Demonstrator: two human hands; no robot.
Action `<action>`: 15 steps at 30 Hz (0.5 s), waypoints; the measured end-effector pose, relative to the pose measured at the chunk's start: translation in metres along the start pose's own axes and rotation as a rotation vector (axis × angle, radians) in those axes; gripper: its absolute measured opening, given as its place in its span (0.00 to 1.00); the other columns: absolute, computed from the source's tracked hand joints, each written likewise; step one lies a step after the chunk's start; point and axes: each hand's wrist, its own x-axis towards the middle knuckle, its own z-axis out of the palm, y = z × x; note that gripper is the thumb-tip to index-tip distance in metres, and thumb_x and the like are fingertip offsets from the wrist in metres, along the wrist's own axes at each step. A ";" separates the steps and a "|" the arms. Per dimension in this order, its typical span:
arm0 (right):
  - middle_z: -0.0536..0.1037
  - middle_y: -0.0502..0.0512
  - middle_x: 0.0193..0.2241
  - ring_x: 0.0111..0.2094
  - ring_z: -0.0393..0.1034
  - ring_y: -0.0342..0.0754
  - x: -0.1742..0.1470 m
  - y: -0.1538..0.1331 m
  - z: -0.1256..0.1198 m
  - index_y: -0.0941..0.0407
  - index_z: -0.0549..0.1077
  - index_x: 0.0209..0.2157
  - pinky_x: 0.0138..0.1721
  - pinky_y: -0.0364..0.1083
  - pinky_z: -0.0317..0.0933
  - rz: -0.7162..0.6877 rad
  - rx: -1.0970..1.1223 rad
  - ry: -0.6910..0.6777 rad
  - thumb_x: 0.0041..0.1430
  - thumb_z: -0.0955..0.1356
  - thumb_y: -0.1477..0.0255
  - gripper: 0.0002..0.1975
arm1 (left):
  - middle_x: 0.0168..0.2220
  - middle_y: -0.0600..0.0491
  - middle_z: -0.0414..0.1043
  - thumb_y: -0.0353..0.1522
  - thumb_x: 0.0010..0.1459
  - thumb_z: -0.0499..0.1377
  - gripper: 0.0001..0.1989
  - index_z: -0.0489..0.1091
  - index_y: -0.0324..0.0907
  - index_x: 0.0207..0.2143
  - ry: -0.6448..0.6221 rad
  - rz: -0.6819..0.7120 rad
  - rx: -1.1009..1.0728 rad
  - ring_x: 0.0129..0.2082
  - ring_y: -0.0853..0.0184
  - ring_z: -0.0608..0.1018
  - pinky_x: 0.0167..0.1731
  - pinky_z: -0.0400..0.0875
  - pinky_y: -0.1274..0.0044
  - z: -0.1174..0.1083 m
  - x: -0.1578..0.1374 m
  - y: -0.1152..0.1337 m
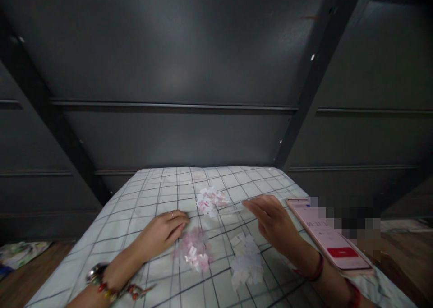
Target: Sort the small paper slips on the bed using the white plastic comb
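Note:
My left hand [168, 229] rests on the checked cloth with its fingers lying loosely bent and the thumb a little apart. Nothing shows in it. Just to its right lies a pile of pink, see-through scraps [196, 251]. My right hand [272, 220] hovers low over the cloth, fingers stretched toward the left and thumb apart from them. A thin, pale, blurred streak [233, 210] runs from near its fingertips to a pile of white scraps with pink marks [210, 201]. Below the right hand sits a heap of plain white scraps [246, 259].
A pink phone [329, 236] with a running timer lies at the right of the white checked cloth [158, 188]. A dark panelled wall [179, 64] stands behind the table's far edge. Printed paper or packaging [22, 256] lies on the floor at left.

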 end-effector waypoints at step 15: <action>0.72 0.53 0.27 0.30 0.63 0.47 0.010 -0.009 -0.012 0.57 0.66 0.40 0.32 0.47 0.61 -0.060 0.013 -0.017 0.48 0.55 0.89 0.22 | 0.40 0.52 0.74 0.29 0.63 0.47 0.11 0.69 0.42 0.41 -0.012 -0.008 0.012 0.38 0.67 0.76 0.40 0.72 0.74 0.000 0.000 -0.001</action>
